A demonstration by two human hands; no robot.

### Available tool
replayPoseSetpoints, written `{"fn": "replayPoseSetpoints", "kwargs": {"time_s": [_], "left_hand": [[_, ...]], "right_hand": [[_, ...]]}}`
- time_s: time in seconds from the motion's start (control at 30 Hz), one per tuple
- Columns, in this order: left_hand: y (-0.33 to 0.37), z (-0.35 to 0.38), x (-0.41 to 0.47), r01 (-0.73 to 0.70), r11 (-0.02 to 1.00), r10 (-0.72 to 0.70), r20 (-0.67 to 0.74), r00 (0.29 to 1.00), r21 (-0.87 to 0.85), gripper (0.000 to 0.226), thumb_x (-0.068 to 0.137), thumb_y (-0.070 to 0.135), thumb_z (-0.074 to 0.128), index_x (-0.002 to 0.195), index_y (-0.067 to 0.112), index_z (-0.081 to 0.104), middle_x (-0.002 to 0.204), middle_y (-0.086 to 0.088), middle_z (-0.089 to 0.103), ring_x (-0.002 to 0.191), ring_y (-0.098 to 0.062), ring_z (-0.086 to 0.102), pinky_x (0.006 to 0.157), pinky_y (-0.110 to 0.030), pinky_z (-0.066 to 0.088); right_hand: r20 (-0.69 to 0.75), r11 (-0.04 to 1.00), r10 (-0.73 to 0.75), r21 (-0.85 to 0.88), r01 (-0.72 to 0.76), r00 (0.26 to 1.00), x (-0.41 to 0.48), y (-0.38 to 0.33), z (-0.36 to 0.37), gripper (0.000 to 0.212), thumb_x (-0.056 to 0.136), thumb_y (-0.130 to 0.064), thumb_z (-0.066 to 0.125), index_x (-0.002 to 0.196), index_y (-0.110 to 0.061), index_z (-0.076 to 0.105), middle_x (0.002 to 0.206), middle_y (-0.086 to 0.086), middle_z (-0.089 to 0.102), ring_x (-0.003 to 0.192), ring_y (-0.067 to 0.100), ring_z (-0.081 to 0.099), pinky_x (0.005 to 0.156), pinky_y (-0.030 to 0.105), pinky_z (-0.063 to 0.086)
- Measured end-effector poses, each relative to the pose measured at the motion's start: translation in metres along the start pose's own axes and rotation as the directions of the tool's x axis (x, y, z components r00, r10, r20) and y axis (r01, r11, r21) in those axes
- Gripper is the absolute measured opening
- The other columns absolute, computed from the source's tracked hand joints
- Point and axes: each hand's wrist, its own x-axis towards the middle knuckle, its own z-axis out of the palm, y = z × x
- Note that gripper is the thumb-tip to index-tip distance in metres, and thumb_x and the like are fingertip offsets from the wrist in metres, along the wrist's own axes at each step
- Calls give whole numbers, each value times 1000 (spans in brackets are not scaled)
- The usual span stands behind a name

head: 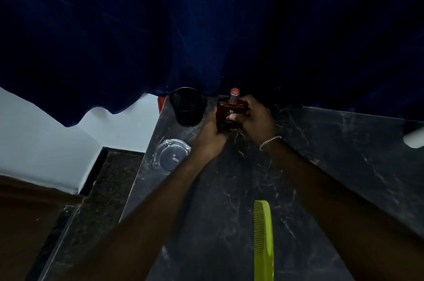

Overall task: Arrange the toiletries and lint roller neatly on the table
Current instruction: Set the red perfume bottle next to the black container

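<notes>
While both our hands, left [212,133] and right [257,117], grasp one red perfume bottle [230,113] upright, we count one black cup [188,106] just left of them, one glass ashtray [171,154] nearer left, one green comb [263,241] below. Dark marble table [344,154], blue curtain [206,28] behind.

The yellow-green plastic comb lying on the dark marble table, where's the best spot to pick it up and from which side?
Take the yellow-green plastic comb by its smooth solid spine, its right edge, around mid-length. It lies flat on the dark marble table, teeth pointing left, so come down from above and pinch across the spine, probably with the right hand.
</notes>
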Motion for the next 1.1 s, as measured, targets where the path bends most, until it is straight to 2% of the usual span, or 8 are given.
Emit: {"fn": "replayPoseSetpoints", "kwargs": {"time_s": [0.17,0.3,0.37,0.47,0.67,0.83,0.97,1.1], "left_hand": [[-7,9,10,-48,999,48,-20,999,2,71,79,-3,59,130,44,42,135,-3,61,124,-15,60,110,-42,49],[-7,13,20,-44,999,42,-53,998,-24,73,81,-13,54,111,53,46,119,11,64,105,10,62,98,-34,54],[-10,13,23,-28,999,26,-61,998,-30,75,83,-18,53,108,53,47,115,19,62,101,15,61,95,-34,54],[-10,13,25,-7,1000,6,-63,998,-28,73,85,-15,55,109,54,48,117,20,62,109,5,60,103,-43,53],[-12,14,25,-5,1000,6,-69,998,9,68,88,-5,63,133,40,38,131,4,62,118,-11,60,106,-31,46],[-7,12,22,25,999,-22,-79,997,37,62,95,13,66,149,27,39,135,5,61,119,-10,59,104,-28,43],[0,9,5,13,997,-5,-110,994,73,61,95,26,68,147,32,38,128,18,59,110,10,56,106,-31,44],[11,11,-22,59,959,-19,-146,989,276,54,97,42,63,146,35,43,144,4,59,128,-17,59,111,-43,46]], "right_hand": [[5,1000,-6,-12,6,1000,8,15,2,38,81,-13,79,115,-17,62,104,-6,68,97,12,67,74,7,46],[4,999,-12,-37,12,1000,15,20,1,36,81,-13,79,113,-14,62,104,-3,69,93,10,66,70,-3,43],[20,998,-19,-61,20,1000,18,20,0,35,81,-14,79,112,-13,62,107,2,70,96,13,66,77,3,46],[54,996,-29,-83,33,998,21,19,-1,36,82,-14,79,113,-13,62,111,7,70,100,17,67,81,14,48],[50,995,-28,-95,33,998,17,21,1,40,81,-13,78,116,-18,60,102,-7,66,92,9,64,72,-4,41],[106,995,-28,-91,38,994,11,18,-4,56,82,-12,77,132,-19,54,119,-5,65,108,13,65,92,21,52],[97,998,18,-58,-12,995,-4,10,-20,73,81,-10,78,146,-12,44,142,6,57,129,18,55,110,39,47],[62,996,-21,-91,26,998,-33,-1,-39,75,82,-19,79,148,-19,42,148,2,50,135,13,47,115,35,41]]}}
